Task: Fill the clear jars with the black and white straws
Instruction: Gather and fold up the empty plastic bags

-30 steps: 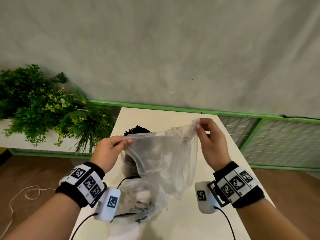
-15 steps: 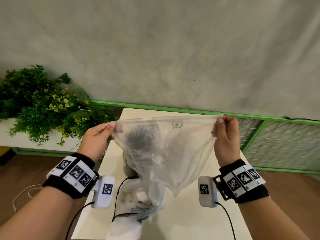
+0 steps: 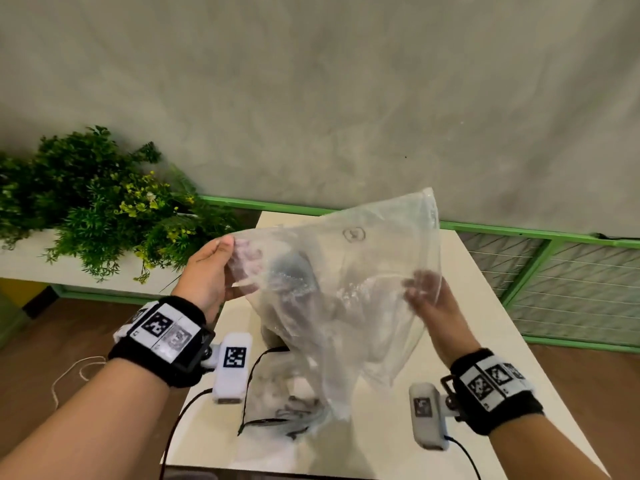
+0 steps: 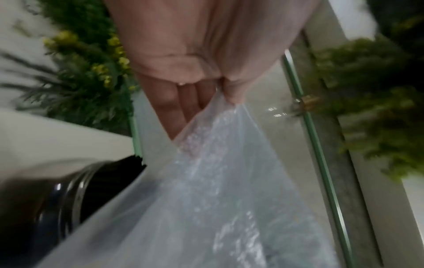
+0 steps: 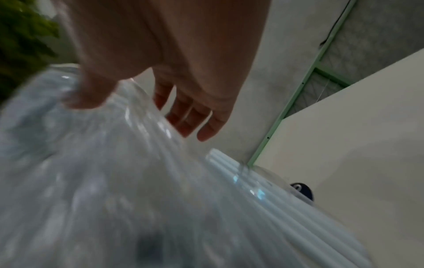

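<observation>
I hold an empty clear plastic bag (image 3: 346, 292) up over the table. My left hand (image 3: 231, 249) pinches its left top edge between thumb and fingers (image 4: 181, 112). My right hand (image 3: 420, 287) grips the right edge lower down, its fingers showing through the plastic, thumb (image 5: 91, 94) pressed on the film. The bag's right top corner sticks up free. A clear jar packed with black straws (image 4: 69, 185) stands behind the bag, dim through it (image 3: 292, 271). White straws (image 5: 231, 168) in a clear jar (image 5: 275, 179) show in the right wrist view.
A second crumpled plastic bag (image 3: 294, 407) lies on the white table (image 3: 485, 358) near me, with a black cable (image 3: 254, 372) across it. Green plants (image 3: 104, 209) stand to the left, a green-framed mesh rail (image 3: 554, 271) to the right.
The bag was stretched level between both hands; my right hand has since dropped lower along its right edge, so the bag tilts and its right corner stands free.
</observation>
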